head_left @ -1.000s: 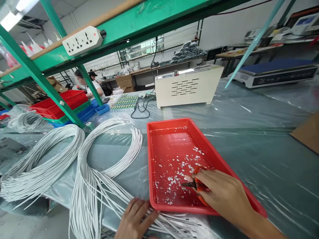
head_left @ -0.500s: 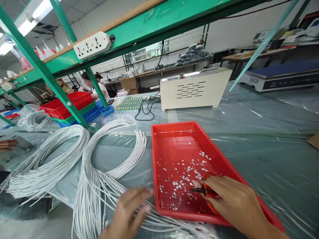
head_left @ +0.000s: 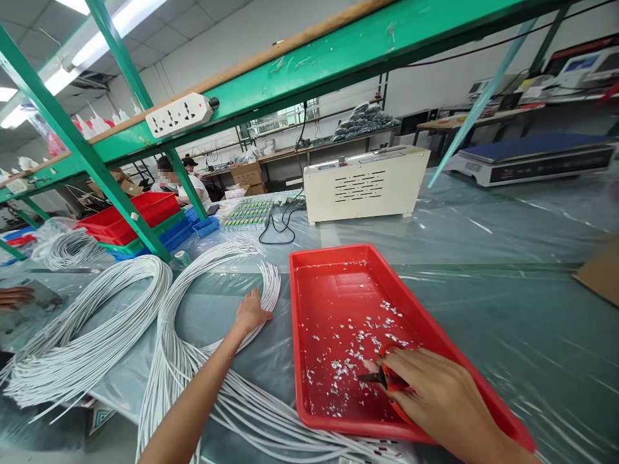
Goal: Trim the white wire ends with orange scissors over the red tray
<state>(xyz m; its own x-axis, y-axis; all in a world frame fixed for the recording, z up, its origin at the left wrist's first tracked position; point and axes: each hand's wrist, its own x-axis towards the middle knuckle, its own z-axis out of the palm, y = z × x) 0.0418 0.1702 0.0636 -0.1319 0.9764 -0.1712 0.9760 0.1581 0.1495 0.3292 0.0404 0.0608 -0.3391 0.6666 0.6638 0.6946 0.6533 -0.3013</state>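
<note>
My right hand (head_left: pixel 435 399) rests inside the red tray (head_left: pixel 309 412) and grips orange-handled cutters (head_left: pixel 384 379), whose dark tips point left over small white wire scraps (head_left: pixel 358 338). My left hand (head_left: pixel 251 312) is stretched forward, its fingers on the far end of a looped bundle of white wires (head_left: pixel 193 361) that lies left of the tray. Whether it grips a wire or only touches the bundle I cannot tell.
A second white wire bundle (head_left: pixel 82 335) lies further left. A beige machine box (head_left: pixel 365 183) stands behind the tray, a green rack post (head_left: pixel 97 167) and stacked red bins (head_left: pixel 126 216) at the left. Another person's fingers (head_left: pixel 14 296) show at the left edge. Two people sit far back.
My left hand has left the near wire ends by the tray's front corner and reached forward to the bundle's far end. My right hand has stayed in the tray with the cutters.
</note>
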